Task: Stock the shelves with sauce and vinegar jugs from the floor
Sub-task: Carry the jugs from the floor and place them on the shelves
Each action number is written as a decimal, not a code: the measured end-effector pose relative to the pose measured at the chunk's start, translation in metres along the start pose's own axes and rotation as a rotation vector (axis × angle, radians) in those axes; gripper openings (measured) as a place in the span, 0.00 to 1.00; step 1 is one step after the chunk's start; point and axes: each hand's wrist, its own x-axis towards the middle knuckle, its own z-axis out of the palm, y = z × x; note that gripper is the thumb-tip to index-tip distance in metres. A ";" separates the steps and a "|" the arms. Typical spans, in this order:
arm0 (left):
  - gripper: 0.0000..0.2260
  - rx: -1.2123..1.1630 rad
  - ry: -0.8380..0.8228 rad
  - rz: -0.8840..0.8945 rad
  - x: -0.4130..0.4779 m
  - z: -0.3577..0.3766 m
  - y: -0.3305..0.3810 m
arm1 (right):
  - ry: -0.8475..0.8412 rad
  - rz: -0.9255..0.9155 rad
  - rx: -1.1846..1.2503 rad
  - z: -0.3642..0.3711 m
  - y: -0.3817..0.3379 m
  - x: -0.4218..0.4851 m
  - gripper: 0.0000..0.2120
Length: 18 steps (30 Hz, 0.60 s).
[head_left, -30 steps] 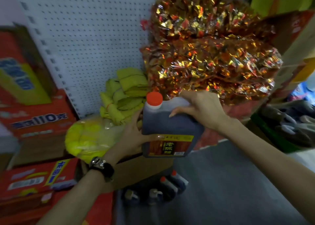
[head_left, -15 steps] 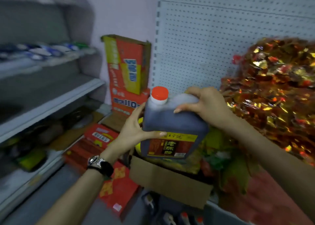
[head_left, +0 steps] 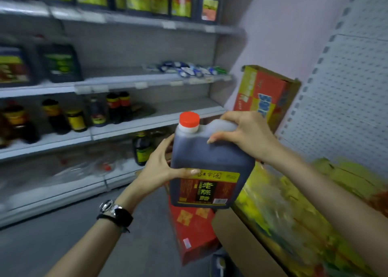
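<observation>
The right hand curls over the handle at the top of the jug while the left hand wraps its near-left side, thumb across the label — a two-handed grip, probably because a full jug is heavy. It hangs upright in mid-air, red cap up, facing the shelves to the left — likely about to be placed.
</observation>
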 end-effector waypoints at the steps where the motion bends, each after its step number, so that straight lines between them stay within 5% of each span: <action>1: 0.47 0.008 0.037 -0.004 -0.004 -0.012 -0.001 | -0.023 -0.031 0.007 0.009 -0.007 0.012 0.23; 8: 0.45 0.107 0.269 -0.038 -0.010 -0.119 -0.020 | -0.113 -0.189 0.140 0.084 -0.062 0.102 0.23; 18: 0.44 0.140 0.391 -0.063 0.013 -0.245 -0.053 | -0.210 -0.320 0.244 0.180 -0.121 0.206 0.26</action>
